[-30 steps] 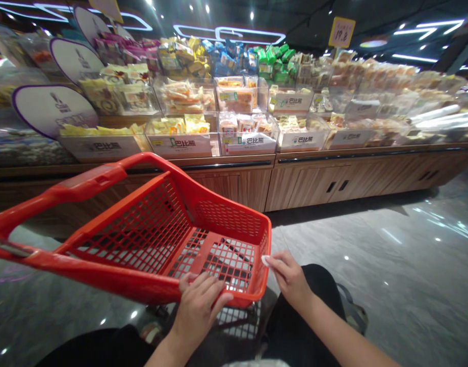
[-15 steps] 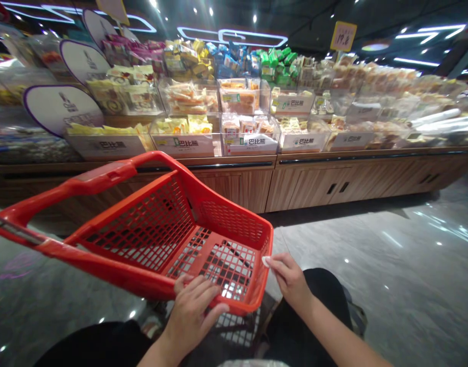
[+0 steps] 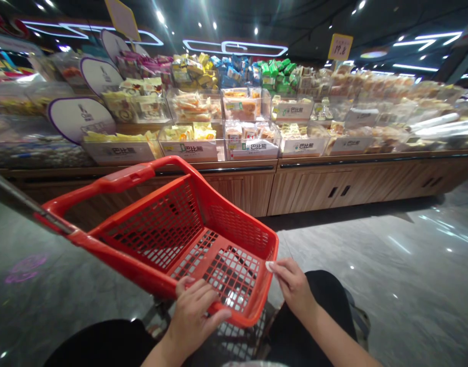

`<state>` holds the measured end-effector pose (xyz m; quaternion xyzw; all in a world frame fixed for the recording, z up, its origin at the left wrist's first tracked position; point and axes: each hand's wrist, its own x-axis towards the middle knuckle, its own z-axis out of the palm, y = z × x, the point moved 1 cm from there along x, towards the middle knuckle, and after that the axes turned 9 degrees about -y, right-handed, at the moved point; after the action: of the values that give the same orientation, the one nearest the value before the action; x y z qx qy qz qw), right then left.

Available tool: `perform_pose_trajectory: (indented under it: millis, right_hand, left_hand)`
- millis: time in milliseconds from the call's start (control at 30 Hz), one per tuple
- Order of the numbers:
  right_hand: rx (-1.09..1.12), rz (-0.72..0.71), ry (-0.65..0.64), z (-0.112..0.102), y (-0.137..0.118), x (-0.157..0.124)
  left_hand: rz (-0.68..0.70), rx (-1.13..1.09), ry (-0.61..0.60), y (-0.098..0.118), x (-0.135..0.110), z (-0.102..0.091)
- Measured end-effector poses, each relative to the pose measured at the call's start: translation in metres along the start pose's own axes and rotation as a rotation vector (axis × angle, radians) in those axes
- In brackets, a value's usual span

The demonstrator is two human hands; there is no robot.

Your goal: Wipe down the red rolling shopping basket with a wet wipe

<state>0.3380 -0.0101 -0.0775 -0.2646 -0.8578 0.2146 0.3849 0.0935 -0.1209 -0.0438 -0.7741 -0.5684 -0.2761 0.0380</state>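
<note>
A red plastic shopping cart [image 3: 203, 255] stands before me, its grid basket holding nothing that I can see. My left hand [image 3: 198, 308] is hooked over the near rim, fingers on the inner side and thumb along the outside. At the rim's right end, my right hand [image 3: 293, 283] pinches a small white wad [image 3: 270, 266], perhaps tissue or cloth, against or very close to the red edge. Most of the wad is hidden by my fingers.
Beyond the cart runs a wooden display counter [image 3: 310, 188] with clear bins of packaged bread and snacks [image 3: 251, 132]. Oval signs [image 3: 81, 120] stand at the left. A grey metal bar [image 3: 23, 199] enters at left. My dark-clothed knees [image 3: 326, 300] flank the cart over shiny grey floor.
The view has tilted up a little, so the cart and shelves sit lower and farther right. My right hand has shifted slightly along the rim with the white wad; my left hand keeps its hold.
</note>
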Motion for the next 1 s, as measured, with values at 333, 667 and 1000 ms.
perform_pose_trajectory:
  millis: [333, 667, 1000]
  right_hand:
    - [0.032, -0.122, -0.148, 0.012, -0.037, -0.024]
    - [0.047, -0.091, -0.112, 0.016, -0.034, -0.023]
    - [0.009, -0.027, -0.011, 0.010, -0.002, 0.006]
  left_hand:
    - [-0.035, 0.005, 0.002, -0.006, -0.006, -0.004]
    - [-0.053, -0.025, 0.036, -0.005, -0.006, -0.006]
    - [-0.003, 0.062, -0.095, -0.023, -0.014, -0.023]
